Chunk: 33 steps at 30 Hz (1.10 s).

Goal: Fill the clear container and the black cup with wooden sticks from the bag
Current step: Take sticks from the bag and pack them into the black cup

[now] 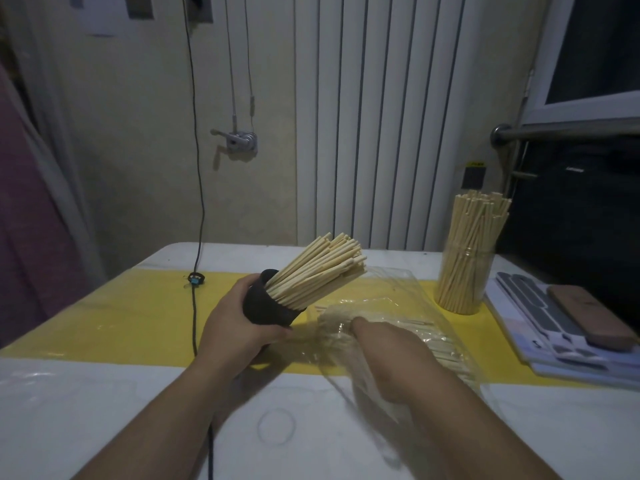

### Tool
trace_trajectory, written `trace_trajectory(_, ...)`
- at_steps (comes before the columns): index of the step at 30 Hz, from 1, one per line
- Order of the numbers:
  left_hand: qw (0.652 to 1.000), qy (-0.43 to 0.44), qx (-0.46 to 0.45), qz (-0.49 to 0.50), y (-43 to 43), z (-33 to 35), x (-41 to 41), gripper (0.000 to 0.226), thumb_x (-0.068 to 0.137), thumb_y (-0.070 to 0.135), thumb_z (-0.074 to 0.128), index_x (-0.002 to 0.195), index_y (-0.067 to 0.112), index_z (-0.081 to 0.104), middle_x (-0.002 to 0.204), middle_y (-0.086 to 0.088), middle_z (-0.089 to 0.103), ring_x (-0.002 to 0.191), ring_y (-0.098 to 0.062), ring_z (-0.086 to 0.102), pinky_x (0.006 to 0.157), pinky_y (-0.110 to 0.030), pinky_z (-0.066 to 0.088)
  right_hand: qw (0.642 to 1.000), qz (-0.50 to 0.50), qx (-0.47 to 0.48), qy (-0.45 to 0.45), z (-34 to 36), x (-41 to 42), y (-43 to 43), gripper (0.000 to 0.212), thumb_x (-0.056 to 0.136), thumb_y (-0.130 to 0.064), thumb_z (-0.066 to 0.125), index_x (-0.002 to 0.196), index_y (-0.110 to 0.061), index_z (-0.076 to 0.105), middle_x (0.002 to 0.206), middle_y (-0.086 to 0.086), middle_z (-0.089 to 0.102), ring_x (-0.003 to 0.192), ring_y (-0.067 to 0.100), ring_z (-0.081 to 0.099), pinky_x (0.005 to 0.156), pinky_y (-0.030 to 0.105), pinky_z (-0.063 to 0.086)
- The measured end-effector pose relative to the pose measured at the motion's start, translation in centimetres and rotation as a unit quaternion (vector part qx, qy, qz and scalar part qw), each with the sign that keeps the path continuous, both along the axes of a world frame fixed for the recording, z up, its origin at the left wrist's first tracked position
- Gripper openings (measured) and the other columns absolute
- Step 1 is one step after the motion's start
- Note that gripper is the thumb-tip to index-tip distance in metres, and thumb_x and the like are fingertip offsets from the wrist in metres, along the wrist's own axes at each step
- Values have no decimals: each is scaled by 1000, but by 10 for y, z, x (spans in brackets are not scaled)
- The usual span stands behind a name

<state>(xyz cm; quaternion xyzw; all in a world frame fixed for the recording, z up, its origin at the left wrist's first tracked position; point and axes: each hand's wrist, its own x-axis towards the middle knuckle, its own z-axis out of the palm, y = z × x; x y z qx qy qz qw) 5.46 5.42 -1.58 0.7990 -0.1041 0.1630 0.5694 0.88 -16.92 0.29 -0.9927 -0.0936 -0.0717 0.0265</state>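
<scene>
The left half of the table [104,410] is lying open, white along the near edge, with the yellow strip [121,317] running across the middle to the left edge. Only a black cable [194,323] is trailing over it, from the far edge toward the near one.

Just right of the cable, the left hand [235,327] is wrapping its fingers and thumb round the black cup [266,306]. It is holding the cup over the yellow strip near the table's middle, mouth leaning to the right. The cup is packed with pale wooden sticks [322,271], which are fanning up and rightward.

Toward the near edge a thin band loop [277,426] is lying on the white.

Right of the cup the clear bag [391,289] is lying flat and crinkled. The right hand [391,351] is reaching inside it, fingers pointing toward the loose sticks [446,351] in the bag. Through the plastic I cannot tell whether they are gripping any.

Toward the far right corner the clear container [464,278] is standing upright on the yellow strip, crammed with sticks rising well above its rim.

Along the right edge a stack of printed sheets [540,327] is crowding the room, with a brown flat block [588,313] resting on top.
</scene>
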Motion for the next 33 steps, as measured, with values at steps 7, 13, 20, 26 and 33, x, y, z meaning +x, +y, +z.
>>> trace_trajectory(7,1000,2,-5,0,1,0,-1,76,56,10,94,107,51,55,109,21,64,101,-1,59,72,-25,49,996,-50,69,-20,35,-13,2,20,96,-36,50,80,-26,47,92,1,61,85,27,58,64,32,41)
trace_trajectory(13,1000,5,-10,5,0,0,0,78,57,9,94,114,46,55,112,18,64,102,-4,59,72,-25,48,991,-57,52,-106,57,-27,0,41,89,-55,50,65,-23,41,72,-5,47,76,24,46,62,32,34)
trace_trajectory(20,1000,7,-12,-3,0,0,-1,78,59,9,92,117,43,55,111,18,63,101,-3,59,68,-21,47,873,89,114,-465,48,-21,-10,41,90,-32,49,51,-18,47,47,1,44,46,24,37,53,27,20)
trace_trajectory(26,1000,11,-15,-11,1,0,-1,78,49,23,92,112,48,55,108,22,64,99,-1,60,69,-23,50,800,108,204,-554,43,-17,-7,51,105,-33,40,69,-4,61,73,11,51,65,25,45,55,38,37)
trace_trajectory(33,1000,14,-5,-15,1,0,1,80,43,27,86,113,51,57,102,31,64,95,5,61,73,-27,52,763,119,306,-557,42,-17,-7,35,100,-26,55,91,1,74,85,6,56,78,8,49,70,8,37)
